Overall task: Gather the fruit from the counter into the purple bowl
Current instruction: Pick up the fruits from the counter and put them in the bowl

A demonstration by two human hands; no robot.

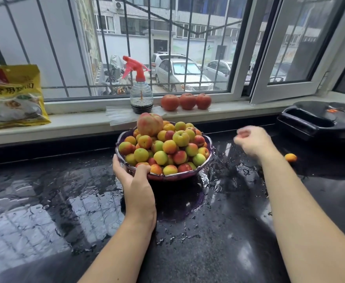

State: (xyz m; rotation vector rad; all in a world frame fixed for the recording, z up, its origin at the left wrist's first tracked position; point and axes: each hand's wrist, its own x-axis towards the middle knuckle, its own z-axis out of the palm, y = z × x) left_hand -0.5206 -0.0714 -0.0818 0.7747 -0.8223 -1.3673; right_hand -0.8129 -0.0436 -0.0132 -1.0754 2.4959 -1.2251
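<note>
We grip the near-left rim of the purple bowl [184, 176] with our left hand [135, 181], thumb hooked over the edge, fingers under it. The bowl stands on the wet black table [45, 201], heaped with small apricots [168, 147] and one large peach [150, 123] on top. Our right hand [253, 142] hovers to the right of the bowl, blurred, fingers loosely curled; we cannot tell whether it holds anything. One stray apricot [290, 157] lies on the table farther right. On the windowsill [75, 121] stand a spray bottle [141, 92], three tomatoes [186, 101] and a yellow bag [14, 97].
</note>
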